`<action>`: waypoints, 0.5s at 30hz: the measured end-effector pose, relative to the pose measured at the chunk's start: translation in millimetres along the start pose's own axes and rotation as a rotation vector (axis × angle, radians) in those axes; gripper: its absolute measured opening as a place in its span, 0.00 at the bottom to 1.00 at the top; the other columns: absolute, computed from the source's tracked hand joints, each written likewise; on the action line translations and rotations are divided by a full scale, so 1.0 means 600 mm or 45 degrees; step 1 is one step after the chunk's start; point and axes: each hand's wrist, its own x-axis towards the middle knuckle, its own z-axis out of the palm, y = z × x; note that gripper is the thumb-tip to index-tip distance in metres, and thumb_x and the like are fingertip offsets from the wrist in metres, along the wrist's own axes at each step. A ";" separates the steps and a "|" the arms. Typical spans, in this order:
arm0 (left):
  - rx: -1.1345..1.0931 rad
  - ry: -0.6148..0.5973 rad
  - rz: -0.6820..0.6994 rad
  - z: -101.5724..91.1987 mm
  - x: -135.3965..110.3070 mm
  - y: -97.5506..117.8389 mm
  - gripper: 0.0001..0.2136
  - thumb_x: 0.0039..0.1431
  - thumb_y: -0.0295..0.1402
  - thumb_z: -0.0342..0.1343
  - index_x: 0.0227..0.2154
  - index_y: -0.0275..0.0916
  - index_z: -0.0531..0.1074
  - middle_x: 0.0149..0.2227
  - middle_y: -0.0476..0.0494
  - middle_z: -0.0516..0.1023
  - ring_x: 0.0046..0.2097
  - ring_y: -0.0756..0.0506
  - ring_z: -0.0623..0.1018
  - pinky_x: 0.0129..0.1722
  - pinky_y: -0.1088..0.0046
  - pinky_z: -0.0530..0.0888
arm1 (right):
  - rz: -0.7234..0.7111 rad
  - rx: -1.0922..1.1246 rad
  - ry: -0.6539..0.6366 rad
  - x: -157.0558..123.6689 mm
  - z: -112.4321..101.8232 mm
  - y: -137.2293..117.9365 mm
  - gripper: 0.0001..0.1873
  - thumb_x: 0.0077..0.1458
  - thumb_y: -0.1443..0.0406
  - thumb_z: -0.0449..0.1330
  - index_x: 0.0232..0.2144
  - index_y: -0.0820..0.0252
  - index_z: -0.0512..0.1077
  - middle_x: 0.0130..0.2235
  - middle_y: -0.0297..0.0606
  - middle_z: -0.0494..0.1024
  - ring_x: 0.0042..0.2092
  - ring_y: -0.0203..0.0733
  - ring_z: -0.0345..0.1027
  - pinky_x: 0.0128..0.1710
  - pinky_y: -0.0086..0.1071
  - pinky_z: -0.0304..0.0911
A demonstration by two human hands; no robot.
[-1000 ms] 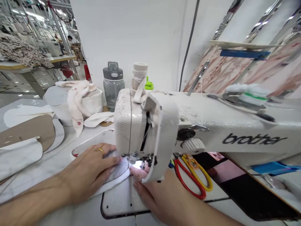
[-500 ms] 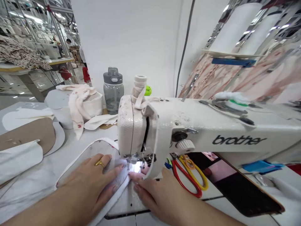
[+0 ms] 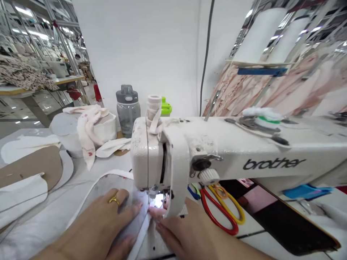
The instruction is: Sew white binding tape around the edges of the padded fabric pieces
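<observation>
A white Brother sewing machine (image 3: 230, 148) fills the middle of the view. My left hand (image 3: 105, 224), with a gold ring, lies flat on a grey fabric piece (image 3: 108, 184) edged in white binding, just left of the needle (image 3: 151, 195). To the right of the needle my right hand (image 3: 187, 231) presses its fingertips on the binding edge. A white tape strip (image 3: 177, 173) hangs over the machine head and down in front of my right hand. Both hands press the fabric and grip nothing.
Red and yellow scissors (image 3: 222, 213) lie under the machine arm. A grey water bottle (image 3: 128, 108), a tape roll (image 3: 154, 104), a white tub draped with cloth (image 3: 92, 126) and cut fabric and cardboard pieces (image 3: 29, 169) sit to the left. A dark opening (image 3: 284, 224) lies at right.
The fabric piece has turned under the needle, its curved bound edge swinging toward me. Both hands have moved nearer to me with it, and the view has shifted slightly.
</observation>
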 end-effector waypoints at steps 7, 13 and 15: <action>0.111 -0.161 0.014 -0.014 -0.001 0.005 0.24 0.55 0.40 0.59 0.57 0.50 0.70 0.50 0.39 0.77 0.45 0.36 0.79 0.42 0.59 0.79 | 0.077 0.110 -0.024 0.003 -0.007 0.000 0.18 0.65 0.62 0.49 0.37 0.57 0.79 0.38 0.45 0.78 0.43 0.49 0.72 0.43 0.39 0.66; 0.180 0.009 0.030 0.033 0.000 0.022 0.24 0.54 0.38 0.56 0.56 0.42 0.71 0.46 0.34 0.78 0.40 0.34 0.78 0.34 0.57 0.77 | 0.023 0.100 0.003 -0.003 -0.001 0.004 0.16 0.65 0.62 0.50 0.42 0.54 0.78 0.40 0.44 0.78 0.43 0.50 0.72 0.42 0.40 0.66; 0.207 0.106 -0.011 0.052 -0.003 0.025 0.24 0.54 0.39 0.54 0.55 0.42 0.71 0.47 0.34 0.78 0.41 0.33 0.77 0.35 0.54 0.76 | 0.051 0.110 -0.004 -0.002 0.001 0.003 0.16 0.65 0.63 0.50 0.38 0.57 0.78 0.39 0.44 0.78 0.43 0.49 0.72 0.42 0.39 0.66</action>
